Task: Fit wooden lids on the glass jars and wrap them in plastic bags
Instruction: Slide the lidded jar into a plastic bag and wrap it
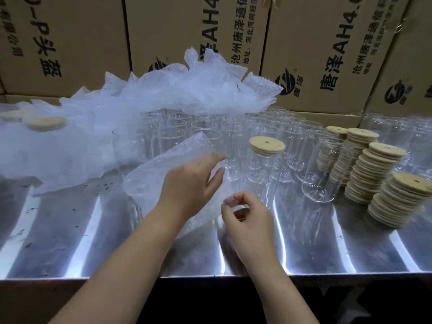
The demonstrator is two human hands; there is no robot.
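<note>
Left hand spread on the bag, right hand pinching its edge: we should part the mouth wide.

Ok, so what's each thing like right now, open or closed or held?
Clear glass jar with round wooden lid: closed, upright.
Other clear glass jars: open, no lids.
Stacks of round wooden lids: leaning.
Clear bubbly plastic bag: held at its edge.
Left hand: open, against bag.
Right hand: pinches the bag's edge.
Heap of clear plastic bags: piled over jars.
</note>
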